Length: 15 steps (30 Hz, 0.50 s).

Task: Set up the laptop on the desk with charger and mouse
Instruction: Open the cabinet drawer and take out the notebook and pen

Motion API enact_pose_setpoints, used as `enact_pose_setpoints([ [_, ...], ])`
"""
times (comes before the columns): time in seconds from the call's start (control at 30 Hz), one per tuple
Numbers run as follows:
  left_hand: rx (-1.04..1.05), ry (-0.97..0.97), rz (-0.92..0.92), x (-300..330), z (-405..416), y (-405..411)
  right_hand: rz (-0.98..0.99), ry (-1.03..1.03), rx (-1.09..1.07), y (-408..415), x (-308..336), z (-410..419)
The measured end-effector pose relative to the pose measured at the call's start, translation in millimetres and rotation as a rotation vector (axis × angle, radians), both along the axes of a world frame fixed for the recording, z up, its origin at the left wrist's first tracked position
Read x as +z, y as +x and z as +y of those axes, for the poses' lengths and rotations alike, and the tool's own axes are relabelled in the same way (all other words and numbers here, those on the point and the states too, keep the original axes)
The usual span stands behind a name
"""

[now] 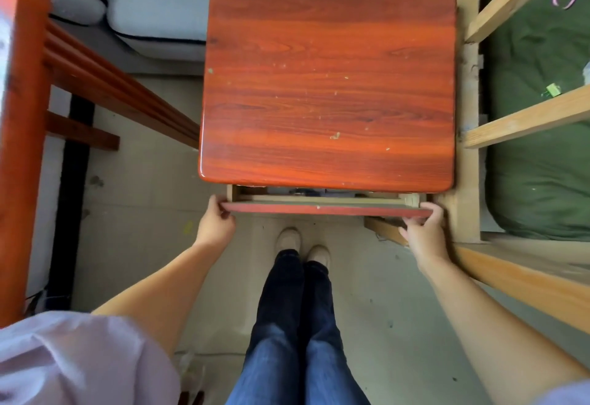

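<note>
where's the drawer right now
In the head view the drawer sits just under the desk's near edge, pulled out slightly, with the left hand and right hand gripping its front ends.

Your left hand [217, 224] and right hand [424, 227] grip the two ends of the drawer front [325, 208], slightly open under the red desk [329, 85].

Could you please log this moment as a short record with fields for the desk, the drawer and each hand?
desk top: red-brown wood, nothing on it
drawer: open a crack, contents mostly hidden
left hand: gripping the drawer front's left end
right hand: gripping its right end
laptop, charger, mouse: none identifiable
</note>
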<state>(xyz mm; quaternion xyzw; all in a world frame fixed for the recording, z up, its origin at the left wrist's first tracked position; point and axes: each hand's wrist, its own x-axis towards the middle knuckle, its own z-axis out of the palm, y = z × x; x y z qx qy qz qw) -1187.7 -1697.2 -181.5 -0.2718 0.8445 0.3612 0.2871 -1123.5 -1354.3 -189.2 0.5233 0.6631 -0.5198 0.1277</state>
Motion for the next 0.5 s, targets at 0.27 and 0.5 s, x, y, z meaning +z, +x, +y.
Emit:
enact_pose_setpoints([
  [0.27, 0.559, 0.250, -0.237, -27.8, 3.9, 50.6, -0.045, -0.235, -0.243, 53.8, -13.2, -27.0],
  [0.5, 0.564, 0.242, -0.259, -54.0, 15.0, 48.2, -0.076, -0.302, -0.286, 52.0, -42.0, -27.8],
])
